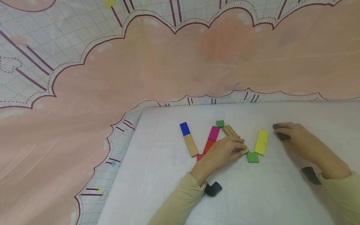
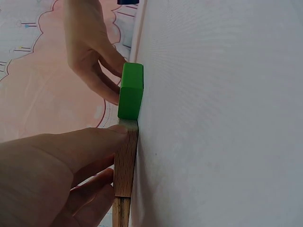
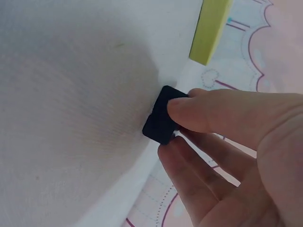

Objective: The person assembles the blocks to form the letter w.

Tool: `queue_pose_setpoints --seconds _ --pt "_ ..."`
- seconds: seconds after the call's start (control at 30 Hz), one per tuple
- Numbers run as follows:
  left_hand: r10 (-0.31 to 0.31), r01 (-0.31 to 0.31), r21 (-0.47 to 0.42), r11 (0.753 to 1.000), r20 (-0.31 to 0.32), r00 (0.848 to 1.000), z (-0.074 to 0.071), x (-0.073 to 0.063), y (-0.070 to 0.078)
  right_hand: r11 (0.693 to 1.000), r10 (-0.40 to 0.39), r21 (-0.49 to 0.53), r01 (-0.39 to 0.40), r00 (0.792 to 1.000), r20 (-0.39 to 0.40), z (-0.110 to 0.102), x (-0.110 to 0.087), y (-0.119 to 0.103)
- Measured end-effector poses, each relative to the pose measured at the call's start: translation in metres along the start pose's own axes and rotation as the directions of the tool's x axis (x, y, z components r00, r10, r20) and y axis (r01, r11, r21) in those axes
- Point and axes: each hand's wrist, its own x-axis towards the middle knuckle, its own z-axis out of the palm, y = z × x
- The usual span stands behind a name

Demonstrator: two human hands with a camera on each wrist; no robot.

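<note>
In the head view my left hand (image 1: 225, 151) is bent over the lower plain wooden block (image 1: 244, 150) of a slanting pair. Its thumb and fingers pinch this block (image 2: 125, 165) in the left wrist view, thumb near the end beside a green block (image 2: 131, 92). The upper wooden block (image 1: 230, 130) continues the slant and is partly covered by the fingers. Off to the right, my right hand (image 1: 299, 140) pinches a black block (image 3: 165, 116) between thumb and fingers, close over the white tabletop. A yellow block (image 1: 261, 142) lies between the two hands.
Left of my left hand, a blue block (image 1: 185, 128) and a wooden block (image 1: 191, 145) form a slanted line. Magenta (image 1: 214, 133) and red (image 1: 209, 146) blocks slant the other way. A small green block (image 1: 220, 123) sits at the top. The white table (image 1: 157, 175) ends at a patterned cloth.
</note>
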Motion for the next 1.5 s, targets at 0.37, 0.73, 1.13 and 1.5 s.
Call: queue_pose_setpoints --seconds 0.37,0.73,1.13,1.5 --pt "-0.004 0.004 -0.005 1.000 -0.003 1.000 0.000 0.000 0.000 1.000 0.013 0.020 -0.012 1.000 -0.026 0.000 0.003 0.000" --pt "-0.003 0.003 0.006 1.000 -0.005 1.000 0.001 0.001 -0.001 0.993 0.102 0.061 -0.102 0.995 0.004 0.000 0.010 -0.003" --pt "0.002 -0.002 -0.007 1.000 -0.003 1.000 0.001 0.001 -0.001 0.980 0.171 0.095 -0.175 0.984 0.048 -0.002 0.017 -0.002" --pt "-0.003 0.003 0.019 1.000 0.006 1.000 -0.002 0.000 0.002 0.970 0.213 0.108 -0.220 0.975 0.066 -0.001 0.025 -0.003"
